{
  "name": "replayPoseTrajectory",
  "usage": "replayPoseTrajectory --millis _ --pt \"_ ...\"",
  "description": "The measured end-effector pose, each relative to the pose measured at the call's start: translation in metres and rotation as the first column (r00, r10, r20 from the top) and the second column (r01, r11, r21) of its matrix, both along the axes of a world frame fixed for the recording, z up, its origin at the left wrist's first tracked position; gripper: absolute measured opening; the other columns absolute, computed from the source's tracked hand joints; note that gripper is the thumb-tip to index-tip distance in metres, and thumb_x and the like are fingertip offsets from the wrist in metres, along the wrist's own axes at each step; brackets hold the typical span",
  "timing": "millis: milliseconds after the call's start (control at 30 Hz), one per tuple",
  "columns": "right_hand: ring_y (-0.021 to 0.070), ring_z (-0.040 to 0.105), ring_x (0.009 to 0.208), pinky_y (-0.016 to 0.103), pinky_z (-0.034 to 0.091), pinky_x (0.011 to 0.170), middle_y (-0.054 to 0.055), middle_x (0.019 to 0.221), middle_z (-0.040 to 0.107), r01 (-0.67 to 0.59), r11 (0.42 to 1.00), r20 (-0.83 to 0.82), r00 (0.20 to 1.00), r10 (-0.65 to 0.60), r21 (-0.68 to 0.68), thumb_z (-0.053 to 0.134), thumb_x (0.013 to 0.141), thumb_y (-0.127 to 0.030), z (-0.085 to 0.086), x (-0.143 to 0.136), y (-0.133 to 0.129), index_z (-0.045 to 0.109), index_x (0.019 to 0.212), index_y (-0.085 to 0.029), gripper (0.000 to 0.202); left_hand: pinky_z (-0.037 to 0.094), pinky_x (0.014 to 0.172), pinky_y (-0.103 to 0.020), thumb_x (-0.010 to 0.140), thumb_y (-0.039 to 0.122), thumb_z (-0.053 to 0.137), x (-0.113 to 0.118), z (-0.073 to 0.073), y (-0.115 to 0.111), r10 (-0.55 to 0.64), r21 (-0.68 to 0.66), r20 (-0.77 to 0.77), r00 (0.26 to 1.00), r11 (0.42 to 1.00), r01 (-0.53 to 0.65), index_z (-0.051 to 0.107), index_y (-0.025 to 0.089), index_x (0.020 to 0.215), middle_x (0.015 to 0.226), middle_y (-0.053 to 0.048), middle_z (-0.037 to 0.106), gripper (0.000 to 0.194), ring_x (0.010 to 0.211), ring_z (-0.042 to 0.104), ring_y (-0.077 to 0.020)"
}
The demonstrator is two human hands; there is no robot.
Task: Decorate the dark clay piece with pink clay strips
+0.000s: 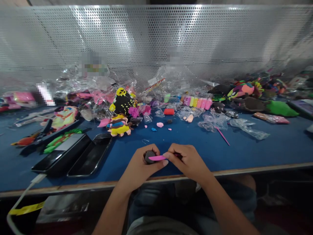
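Note:
In my left hand (141,166) a dark grey lump of modelling clay (148,156) sits between thumb and fingers, near the table's front edge. My right hand (187,160) pinches a pink plastic modelling knife (156,158), its blade pointing left across the face of the lump. Blade and clay overlap in view; how deep the contact goes I cannot tell. Beyond my hands lie small bits of clay: a pink piece (159,124), a blue piece (154,129) and a dark crumb (169,121).
Two phones (90,156) lie at the left on the blue table (195,137). Clay figures, among them a black and yellow one (122,102), crowd the back with plastic wrappers (215,120). A thin pink stick (223,136) lies at right. Behind stands a perforated metal panel (151,39).

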State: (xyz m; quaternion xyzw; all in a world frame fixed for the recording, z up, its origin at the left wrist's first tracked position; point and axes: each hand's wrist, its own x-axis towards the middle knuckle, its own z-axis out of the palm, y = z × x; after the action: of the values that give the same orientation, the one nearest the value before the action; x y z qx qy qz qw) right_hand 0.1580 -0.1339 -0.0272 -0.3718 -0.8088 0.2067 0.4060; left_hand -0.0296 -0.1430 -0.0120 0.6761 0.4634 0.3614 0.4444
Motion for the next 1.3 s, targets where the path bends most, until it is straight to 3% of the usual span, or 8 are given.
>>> replayPoseTrajectory --millis 133,400,567,633,733,933,1300 --pt "0.0072 0.038 0.049 0.021 0.03 0.052 -0.006 0.055 0.042 0.123 0.992 -0.058 0.991 -0.122 0.016 0.05 0.095 -0.036 -0.0001 -0.0008 0.0002 0.05 0.068 -0.019 0.032 0.029 0.054 -0.022 0.075 0.035 0.071 -0.0005 -0.0022 0.0004 0.005 0.006 -0.013 1.0 1.0 -0.005 0.049 0.018 0.07 0.063 0.006 0.043 0.028 0.058 0.036 -0.0081" --pt "0.0077 0.036 0.049 0.022 0.03 0.05 -0.006 0.054 0.038 0.208 0.978 -0.163 0.965 -0.203 0.012 0.048 0.096 -0.04 -0.0003 0.0003 0.0 0.041 0.063 -0.02 0.039 0.035 0.062 -0.023 0.078 0.033 0.069 -0.0002 -0.0014 -0.0009 -0.01 0.074 0.057 0.998 0.997 0.006 0.05 0.019 0.079 0.074 0.003 0.049 0.024 0.066 0.043 -0.0098" --pt "0.0083 0.046 0.053 0.021 0.036 0.054 -0.004 0.062 0.053 0.167 0.985 -0.116 0.98 -0.162 0.036 0.048 0.097 -0.033 0.0 0.0005 -0.0005 0.053 0.077 -0.02 0.025 0.039 0.069 -0.024 0.08 0.028 0.065 0.0016 -0.003 -0.001 -0.012 0.056 0.053 0.998 0.998 0.009 0.048 0.02 0.086 0.083 0.002 0.051 0.02 0.073 0.046 -0.011" --pt "0.0104 0.057 0.064 0.021 0.042 0.062 0.0 0.076 0.064 0.113 0.991 -0.079 0.991 -0.107 0.075 0.048 0.097 -0.029 -0.0003 0.0 -0.0011 0.059 0.09 -0.021 0.016 0.04 0.071 -0.024 0.079 0.028 0.066 0.0029 -0.0041 -0.001 -0.003 0.047 0.018 1.0 0.999 0.003 0.049 0.02 0.086 0.084 0.002 0.052 0.02 0.075 0.047 -0.0117" --pt "0.0141 0.064 0.082 0.024 0.047 0.074 0.004 0.093 0.07 0.052 0.985 -0.061 0.997 -0.042 0.167 0.047 0.098 -0.024 -0.0015 -0.0007 -0.0016 0.064 0.105 -0.022 0.018 0.04 0.073 -0.025 0.077 0.027 0.069 0.0043 -0.0049 -0.0007 0.006 0.07 -0.009 1.0 0.998 -0.006 0.051 0.019 0.08 0.082 0.002 0.051 0.02 0.076 0.048 -0.0121" --pt "0.0117 0.057 0.064 0.022 0.043 0.058 0.002 0.075 0.063 0.05 0.968 0.018 0.998 -0.056 0.247 0.045 0.097 -0.022 -0.0029 -0.0005 -0.0016 0.069 0.111 -0.023 0.027 0.037 0.064 -0.023 0.075 0.031 0.071 0.0031 -0.0043 -0.0011 -0.004 0.031 0.013 1.0 1.0 0.004 0.049 0.019 0.08 0.074 0.004 0.049 0.025 0.068 0.044 -0.0106" --pt "0.0101 0.048 0.06 0.021 0.036 0.055 0.001 0.072 0.052 0.028 0.929 0.155 0.984 -0.091 0.369 0.042 0.098 -0.018 -0.0068 0.0012 -0.002 0.07 0.11 -0.022 0.031 0.032 0.059 -0.022 0.075 0.031 0.07 0.0022 -0.0039 0.0001 0.013 0.029 0.027 1.0 0.999 -0.014 0.045 0.02 0.079 0.069 0.006 0.046 0.029 0.064 0.039 -0.0094"
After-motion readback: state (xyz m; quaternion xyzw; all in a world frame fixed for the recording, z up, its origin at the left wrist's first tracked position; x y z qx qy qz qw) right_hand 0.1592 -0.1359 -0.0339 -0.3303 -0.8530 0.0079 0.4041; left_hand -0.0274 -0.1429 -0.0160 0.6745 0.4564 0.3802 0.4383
